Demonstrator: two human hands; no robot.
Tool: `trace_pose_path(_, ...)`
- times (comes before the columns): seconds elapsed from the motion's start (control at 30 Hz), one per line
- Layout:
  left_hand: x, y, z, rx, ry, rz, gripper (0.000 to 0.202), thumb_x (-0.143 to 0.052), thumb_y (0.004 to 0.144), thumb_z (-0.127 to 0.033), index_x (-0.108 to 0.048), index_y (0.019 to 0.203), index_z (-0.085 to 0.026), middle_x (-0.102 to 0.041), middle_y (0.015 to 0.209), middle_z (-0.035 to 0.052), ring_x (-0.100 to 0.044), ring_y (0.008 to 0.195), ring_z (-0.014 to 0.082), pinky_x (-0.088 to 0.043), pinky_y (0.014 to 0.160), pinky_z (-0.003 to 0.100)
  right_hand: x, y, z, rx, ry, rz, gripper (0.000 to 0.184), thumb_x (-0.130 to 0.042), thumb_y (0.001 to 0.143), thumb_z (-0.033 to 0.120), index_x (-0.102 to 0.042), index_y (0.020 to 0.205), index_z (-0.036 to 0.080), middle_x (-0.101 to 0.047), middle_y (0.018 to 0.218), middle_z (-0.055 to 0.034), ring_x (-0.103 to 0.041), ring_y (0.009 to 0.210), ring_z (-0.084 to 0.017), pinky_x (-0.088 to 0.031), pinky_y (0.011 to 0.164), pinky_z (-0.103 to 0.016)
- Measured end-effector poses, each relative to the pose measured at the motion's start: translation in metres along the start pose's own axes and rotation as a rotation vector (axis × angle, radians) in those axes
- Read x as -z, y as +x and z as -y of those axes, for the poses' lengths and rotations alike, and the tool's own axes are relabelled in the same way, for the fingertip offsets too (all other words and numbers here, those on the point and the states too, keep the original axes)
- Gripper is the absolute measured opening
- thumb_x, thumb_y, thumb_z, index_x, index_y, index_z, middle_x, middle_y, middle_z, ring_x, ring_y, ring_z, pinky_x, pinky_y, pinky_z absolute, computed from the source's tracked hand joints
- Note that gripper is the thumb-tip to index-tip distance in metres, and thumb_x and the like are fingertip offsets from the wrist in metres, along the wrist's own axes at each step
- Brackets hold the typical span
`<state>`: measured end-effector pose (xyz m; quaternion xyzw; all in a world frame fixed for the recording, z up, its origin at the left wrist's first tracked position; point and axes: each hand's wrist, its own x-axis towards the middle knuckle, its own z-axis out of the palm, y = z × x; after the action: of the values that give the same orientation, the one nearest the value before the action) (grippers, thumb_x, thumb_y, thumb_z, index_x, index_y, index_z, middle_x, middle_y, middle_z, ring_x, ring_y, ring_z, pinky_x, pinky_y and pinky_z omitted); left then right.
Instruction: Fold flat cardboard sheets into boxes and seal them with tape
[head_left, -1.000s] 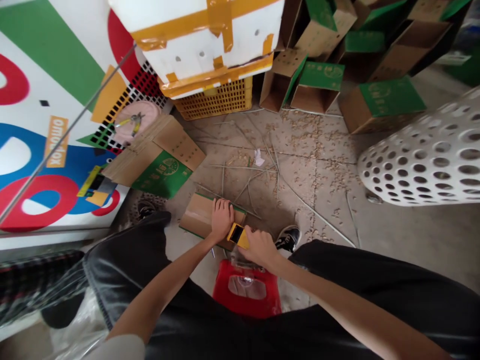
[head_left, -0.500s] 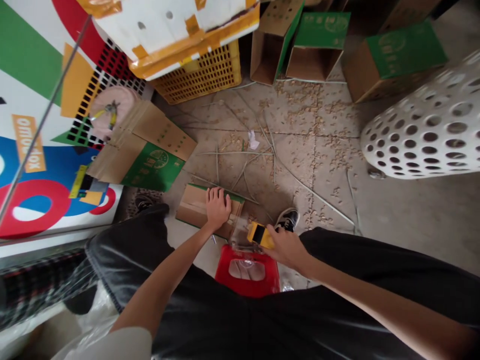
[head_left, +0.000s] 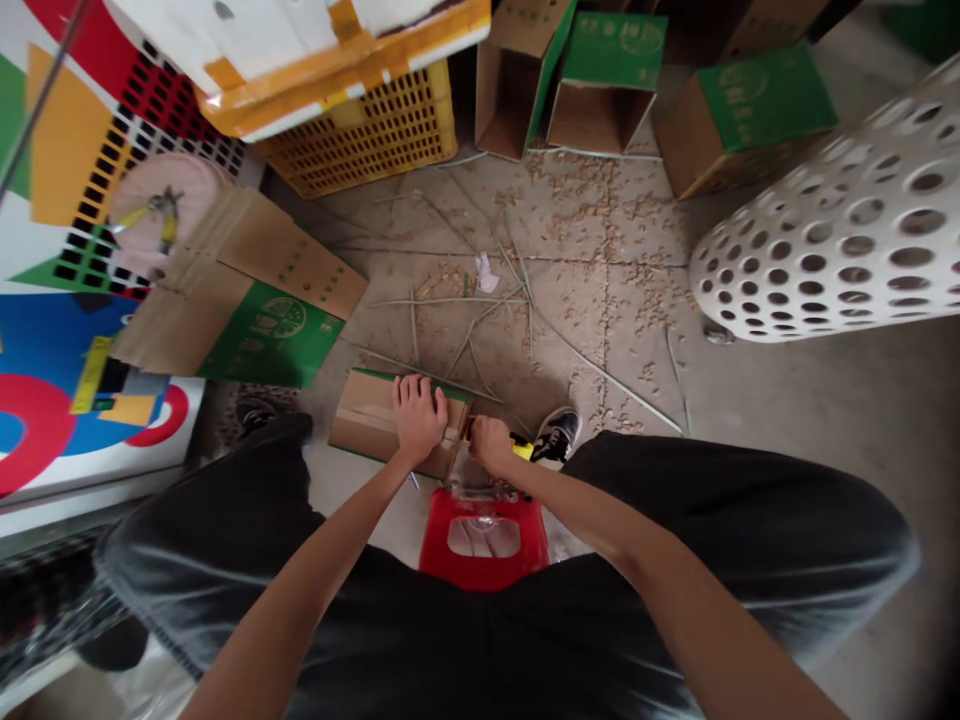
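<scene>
My left hand (head_left: 418,420) lies flat, fingers stretched out, on top of a small cardboard box (head_left: 366,412) on the floor, with a strip of clear tape along its upper face. At the box's right end, my right hand (head_left: 491,445) is closed around a yellow and black tape dispenser (head_left: 522,449). Most of the dispenser is hidden behind the fist. A red plastic stool (head_left: 484,572) stands between my legs, just below the box.
Stacked flat cartons (head_left: 255,300) lean at left beside pliers (head_left: 166,215) on a pink round cushion (head_left: 127,190). A yellow crate (head_left: 375,135), open cartons (head_left: 604,100) and a white perforated basket (head_left: 825,240) stand beyond. Thin strips (head_left: 600,372) and brown scraps litter the floor.
My right hand has moved left and up with the tape dispenser, against the box's right end. My left hand stays on the box. The whole view has shifted slightly.
</scene>
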<state>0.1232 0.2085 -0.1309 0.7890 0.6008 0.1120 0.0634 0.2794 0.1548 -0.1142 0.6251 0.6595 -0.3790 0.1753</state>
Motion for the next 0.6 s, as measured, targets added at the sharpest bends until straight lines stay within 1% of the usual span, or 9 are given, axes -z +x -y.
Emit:
trace_pose_path(0.1, 0.0, -0.001, 0.0, 0.018, -0.028, 0.021, 0.037, -0.041, 0.106, -0.034, -0.068, 0.121, -0.013, -0.066, 0.129, 0.0227, -0.054, 0.135, 0.0388, -0.028, 0.127, 0.061, 0.009, 0.006, 0.004, -0.016, -0.035, 0.035, 0.033, -0.069, 0.089, 0.013, -0.075, 0.119, 0.004, -0.079, 0.108, -0.0259, -0.079, 0.105, -0.033, -0.059, 0.08, -0.034)
trace_pose_path(0.17, 0.0, -0.001, 0.0, 0.014, -0.032, 0.025, 0.038, -0.04, 0.107, -0.034, -0.068, 0.121, -0.012, -0.066, 0.128, 0.0228, -0.054, 0.135, 0.0385, -0.027, 0.128, 0.06, 0.021, -0.001, -0.002, -0.022, -0.069, 0.046, 0.035, -0.076, 0.084, 0.017, -0.078, 0.117, 0.005, -0.08, 0.107, -0.0251, -0.079, 0.105, -0.034, -0.06, 0.081, -0.035)
trace_pose_path(0.2, 0.0, -0.002, 0.0, 0.01, -0.031, 0.023, 0.039, -0.04, 0.107, -0.035, -0.068, 0.121, -0.012, -0.066, 0.128, 0.0227, -0.054, 0.135, 0.0384, -0.027, 0.128, 0.06, 0.031, -0.007, -0.006, -0.027, -0.089, 0.046, 0.037, -0.08, 0.08, 0.02, -0.079, 0.114, 0.006, -0.08, 0.108, -0.0252, -0.078, 0.105, -0.035, -0.061, 0.082, -0.037)
trace_pose_path(0.27, 0.0, -0.002, 0.001, 0.006, -0.033, 0.014, 0.039, -0.039, 0.107, -0.035, -0.068, 0.12, -0.013, -0.066, 0.128, 0.0222, -0.055, 0.135, 0.0384, -0.027, 0.128, 0.06, 0.06, -0.022, -0.013, -0.047, -0.13, 0.03, 0.042, -0.088, 0.072, 0.027, -0.081, 0.109, 0.01, -0.08, 0.11, -0.0253, -0.077, 0.108, -0.039, -0.062, 0.084, -0.042)
trace_pose_path(0.33, 0.0, -0.003, 0.0, 0.002, -0.03, 0.001, 0.038, -0.039, 0.107, -0.035, -0.068, 0.119, -0.013, -0.067, 0.128, 0.0219, -0.055, 0.135, 0.0387, -0.027, 0.128, 0.061, 0.1, -0.041, -0.02, -0.067, -0.159, -0.022, 0.042, -0.088, 0.071, 0.032, -0.082, 0.108, 0.013, -0.08, 0.112, -0.0246, -0.076, 0.111, -0.041, -0.06, 0.088, -0.044)
trace_pose_path(0.4, 0.001, -0.003, 0.0, -0.008, -0.015, -0.008, 0.039, -0.039, 0.107, -0.035, -0.068, 0.118, -0.012, -0.067, 0.128, 0.0224, -0.056, 0.133, 0.039, -0.029, 0.127, 0.06, 0.144, -0.061, -0.024, -0.06, -0.151, -0.136, 0.04, -0.086, 0.074, 0.039, -0.082, 0.105, 0.015, -0.08, 0.109, -0.0231, -0.075, 0.11, -0.041, -0.059, 0.088, -0.045)
trace_pose_path(0.47, 0.004, -0.003, -0.001, -0.019, -0.007, -0.009, 0.041, -0.038, 0.107, -0.036, -0.069, 0.118, -0.011, -0.067, 0.127, 0.0231, -0.056, 0.132, 0.0391, -0.03, 0.127, 0.06, 0.182, -0.079, -0.025, -0.035, -0.069, -0.338, 0.049, -0.083, 0.077, 0.051, -0.08, 0.109, 0.015, -0.079, 0.108, -0.0208, -0.075, 0.107, -0.041, -0.058, 0.088, -0.047)
trace_pose_path(0.53, 0.007, -0.002, 0.0, -0.023, -0.014, -0.006, 0.042, -0.037, 0.106, -0.035, -0.07, 0.118, -0.011, -0.067, 0.128, 0.0238, -0.056, 0.133, 0.039, -0.029, 0.127, 0.06, 0.208, -0.09, -0.025, -0.062, 0.087, -0.486, 0.057, -0.077, 0.081, 0.062, -0.077, 0.116, 0.017, -0.078, 0.109, -0.0185, -0.074, 0.105, -0.039, -0.057, 0.086, -0.047)
trace_pose_path(0.6, 0.011, 0.0, 0.0, -0.021, -0.023, 0.004, 0.043, -0.037, 0.106, -0.035, -0.07, 0.118, -0.01, -0.067, 0.129, 0.0248, -0.056, 0.135, 0.0387, -0.028, 0.128, 0.06, 0.221, -0.09, -0.024, -0.069, 0.28, -0.587, 0.061, -0.071, 0.084, 0.069, -0.074, 0.119, 0.019, -0.077, 0.111, -0.0164, -0.073, 0.103, -0.036, -0.056, 0.085, -0.045)
